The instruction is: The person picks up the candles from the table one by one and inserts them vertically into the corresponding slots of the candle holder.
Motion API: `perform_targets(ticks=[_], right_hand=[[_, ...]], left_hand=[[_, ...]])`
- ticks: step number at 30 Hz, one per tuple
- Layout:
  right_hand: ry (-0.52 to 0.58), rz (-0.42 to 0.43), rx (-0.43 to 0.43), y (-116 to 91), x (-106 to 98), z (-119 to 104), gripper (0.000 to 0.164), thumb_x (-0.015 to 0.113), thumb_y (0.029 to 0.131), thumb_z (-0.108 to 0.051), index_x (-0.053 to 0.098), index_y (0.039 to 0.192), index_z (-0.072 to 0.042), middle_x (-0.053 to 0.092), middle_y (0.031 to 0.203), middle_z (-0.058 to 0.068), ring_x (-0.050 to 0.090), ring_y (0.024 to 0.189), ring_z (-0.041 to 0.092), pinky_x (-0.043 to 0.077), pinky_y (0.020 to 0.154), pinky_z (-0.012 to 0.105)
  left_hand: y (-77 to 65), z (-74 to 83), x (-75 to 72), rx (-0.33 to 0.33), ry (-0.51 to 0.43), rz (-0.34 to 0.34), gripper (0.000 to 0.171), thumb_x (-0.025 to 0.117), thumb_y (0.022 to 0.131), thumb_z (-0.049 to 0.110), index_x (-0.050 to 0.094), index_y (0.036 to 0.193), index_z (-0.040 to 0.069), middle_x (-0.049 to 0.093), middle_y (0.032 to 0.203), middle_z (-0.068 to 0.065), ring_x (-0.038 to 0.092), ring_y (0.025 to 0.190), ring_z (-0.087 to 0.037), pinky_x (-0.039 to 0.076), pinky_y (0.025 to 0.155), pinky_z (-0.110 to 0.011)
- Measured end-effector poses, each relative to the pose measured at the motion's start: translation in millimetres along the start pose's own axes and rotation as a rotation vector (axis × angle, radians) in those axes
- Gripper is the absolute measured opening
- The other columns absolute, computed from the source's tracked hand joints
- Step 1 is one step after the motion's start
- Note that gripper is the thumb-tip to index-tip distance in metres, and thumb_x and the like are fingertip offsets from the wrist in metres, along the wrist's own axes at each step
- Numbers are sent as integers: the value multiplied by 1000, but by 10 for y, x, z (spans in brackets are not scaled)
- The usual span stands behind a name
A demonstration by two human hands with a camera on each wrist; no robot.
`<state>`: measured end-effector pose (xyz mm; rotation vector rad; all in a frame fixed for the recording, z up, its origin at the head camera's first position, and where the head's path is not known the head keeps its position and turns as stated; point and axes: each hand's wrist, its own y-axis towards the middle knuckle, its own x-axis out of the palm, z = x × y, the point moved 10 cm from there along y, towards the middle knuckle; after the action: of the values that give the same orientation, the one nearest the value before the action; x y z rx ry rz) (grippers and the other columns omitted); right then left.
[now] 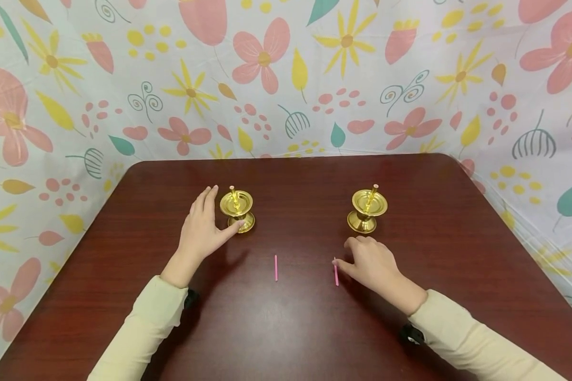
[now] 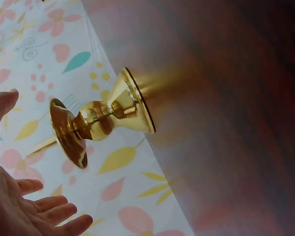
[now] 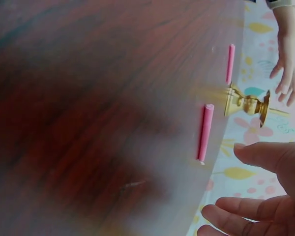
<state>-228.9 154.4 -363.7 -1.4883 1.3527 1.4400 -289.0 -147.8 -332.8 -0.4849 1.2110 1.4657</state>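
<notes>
My left hand (image 1: 201,225) is spread beside the left brass candle holder (image 1: 237,209), thumb near its base and fingers past its left side. In the left wrist view that hand's fingers are apart, near the dish of the holder (image 2: 96,120). A second brass holder (image 1: 364,209) stands upright at the right, a thin gold stem rising from its dish. My right hand (image 1: 374,264) hovers over a thin pink candle (image 1: 336,276), its thumb overlapping the candle's upper end. The right wrist view shows a gap between thumb and candle (image 3: 205,132). Another pink candle (image 1: 276,268) lies between the hands.
Everything stands on a dark red-brown wooden table (image 1: 286,328) with rounded far corners. Behind it and along the sides hangs a white cloth (image 1: 286,69) printed with flowers and leaves. Black bands (image 1: 411,334) show at both wrists.
</notes>
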Motion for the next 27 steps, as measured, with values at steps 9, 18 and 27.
perform_targets(ticks=[9,18,27], right_hand=[[85,-125,70,-14,160,41,25,75,77,-33,60,70,-13,55,64,-2,48,54,12,38,45,31],[78,-161,73,-14,249,11,28,76,77,-29,54,64,-17,50,61,-4,45,55,11,36,44,29],[86,-208,89,-5,303,0,23,76,75,-24,56,67,-16,53,66,-2,52,60,13,40,47,32]], left_hand=[[105,-83,158,-22,-52,-74,97,74,76,49,29,144,-3,36,144,-25,37,130,-43,36,101,-59],[175,-158,290,-60,-62,-159,92,70,78,52,33,143,-1,40,141,-21,39,129,-40,37,102,-55],[220,-231,372,-85,-59,-222,89,65,80,56,36,142,0,42,141,-20,41,129,-37,39,100,-55]])
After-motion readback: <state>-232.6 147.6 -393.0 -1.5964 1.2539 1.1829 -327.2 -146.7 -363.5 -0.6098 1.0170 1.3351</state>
